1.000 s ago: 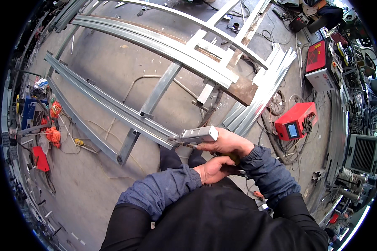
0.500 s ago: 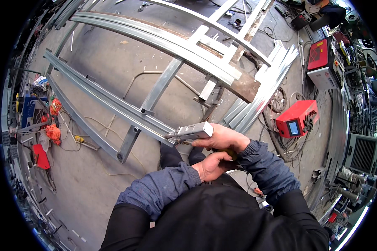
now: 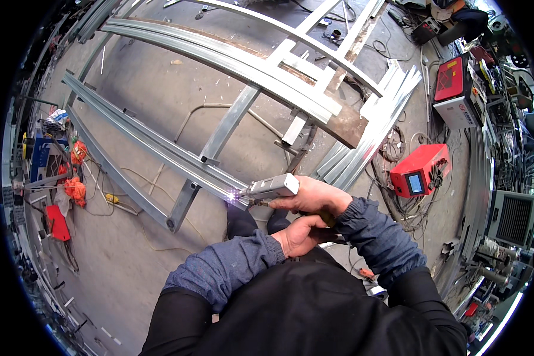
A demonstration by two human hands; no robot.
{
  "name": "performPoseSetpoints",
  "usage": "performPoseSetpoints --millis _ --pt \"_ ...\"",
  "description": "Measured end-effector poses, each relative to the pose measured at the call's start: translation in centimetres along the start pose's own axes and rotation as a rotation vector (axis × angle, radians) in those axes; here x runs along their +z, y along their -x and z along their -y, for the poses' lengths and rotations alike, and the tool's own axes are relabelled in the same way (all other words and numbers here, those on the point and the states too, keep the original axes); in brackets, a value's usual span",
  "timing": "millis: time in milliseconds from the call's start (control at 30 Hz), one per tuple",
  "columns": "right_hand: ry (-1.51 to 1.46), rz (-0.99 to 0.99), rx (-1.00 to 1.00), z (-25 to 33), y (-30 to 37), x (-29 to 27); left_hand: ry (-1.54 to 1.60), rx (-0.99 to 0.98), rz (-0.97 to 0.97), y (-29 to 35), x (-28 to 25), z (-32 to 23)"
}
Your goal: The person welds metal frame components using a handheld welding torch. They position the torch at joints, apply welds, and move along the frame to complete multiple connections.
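Your right hand clasps the boxy silver metal torch, likely stiff, hefty, best held by its three-o'clock end; left hand: can't tell.

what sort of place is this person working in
Most likely a metalworking shop: the right hand holds a grey tool with a bright spark at its tip, long metal rails lie ahead, and a boxy red machine stands nearby.

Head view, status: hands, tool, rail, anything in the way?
Right hand grips grey tool; bright flash by its tip, at near end of metal rail. Left hand close by, grasp unclear. Dark trouser leg shows near flash.
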State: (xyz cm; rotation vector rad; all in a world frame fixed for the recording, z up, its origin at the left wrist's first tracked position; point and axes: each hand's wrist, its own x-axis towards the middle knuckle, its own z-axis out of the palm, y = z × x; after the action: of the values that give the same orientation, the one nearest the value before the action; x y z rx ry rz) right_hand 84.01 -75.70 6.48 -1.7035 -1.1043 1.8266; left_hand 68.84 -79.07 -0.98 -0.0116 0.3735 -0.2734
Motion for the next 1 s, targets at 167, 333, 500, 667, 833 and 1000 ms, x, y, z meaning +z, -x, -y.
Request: performPoseSetpoints --millis 167,333,500,667,833,1000 --pt "0.039 0.01 -0.022 0.2 0.0 -0.1 0.0 0.015 0.008 -0.1 0.0 0.1" --pt "0.011 0.01 -0.013 -0.3 0.0 -0.1 -0.002 0.015 0.015 -0.1 0.4 0.0" --pt "0.021 0.012 -0.013 -0.3 0.2 -0.2 0.011 0.009 -0.005 -0.3 0.0 0.3" --pt "0.006 0.019 -0.014 -0.3 0.5 -0.2 0.002 0.016 0.017 -0.4 0.1 0.5" --pt "0.015 0.016 -0.021 -0.6 0.6 -0.1 -0.008 0.003 0.021 -0.5 0.2 0.6" --pt "0.013 0.007 0.005 -0.3 1.1 -0.1 0.017 -0.007 0.015 -0.7 -0.1 1.0"
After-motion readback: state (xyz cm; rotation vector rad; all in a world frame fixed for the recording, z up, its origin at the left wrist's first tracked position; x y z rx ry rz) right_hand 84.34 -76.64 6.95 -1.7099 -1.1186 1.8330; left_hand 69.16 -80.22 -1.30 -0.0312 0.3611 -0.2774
